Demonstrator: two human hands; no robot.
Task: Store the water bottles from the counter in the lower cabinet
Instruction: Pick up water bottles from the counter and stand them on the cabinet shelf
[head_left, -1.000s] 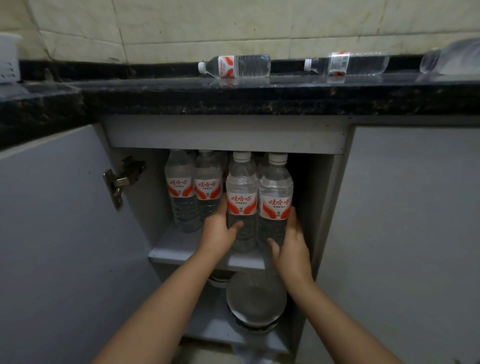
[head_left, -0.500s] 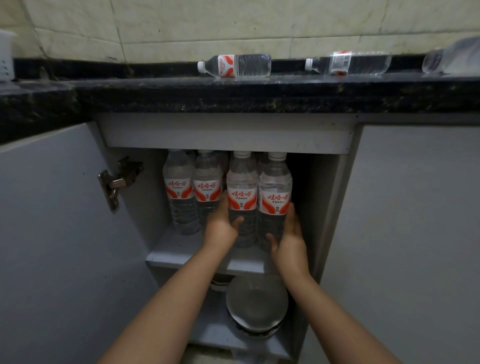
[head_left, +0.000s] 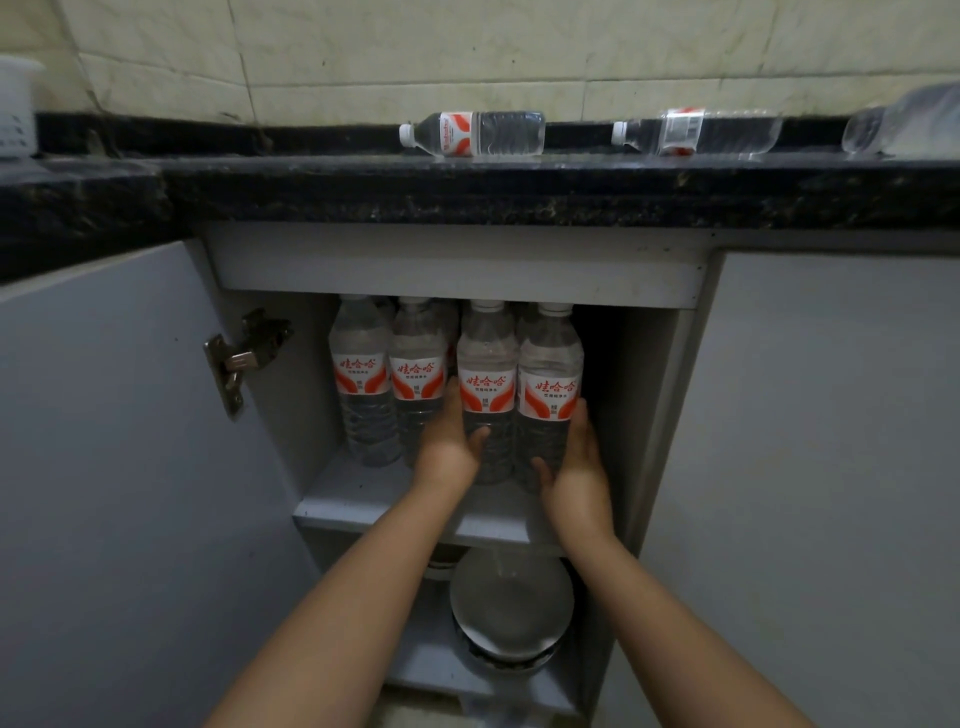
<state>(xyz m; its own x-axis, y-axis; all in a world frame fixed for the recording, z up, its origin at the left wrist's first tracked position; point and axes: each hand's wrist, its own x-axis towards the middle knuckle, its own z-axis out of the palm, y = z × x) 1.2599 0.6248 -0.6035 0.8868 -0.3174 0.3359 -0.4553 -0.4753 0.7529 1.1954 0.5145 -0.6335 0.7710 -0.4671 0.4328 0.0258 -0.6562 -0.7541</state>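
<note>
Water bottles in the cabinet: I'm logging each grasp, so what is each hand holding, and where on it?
The left hand and the right hand each hold one upright water bottle: third bottle, rightmost bottle, both by the lower body below the label.

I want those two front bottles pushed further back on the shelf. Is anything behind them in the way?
Yes. More bottles stand close behind the two front bottles gripped by the left hand and right hand. How much free shelf lies behind them is hidden, so I cannot tell.
</note>
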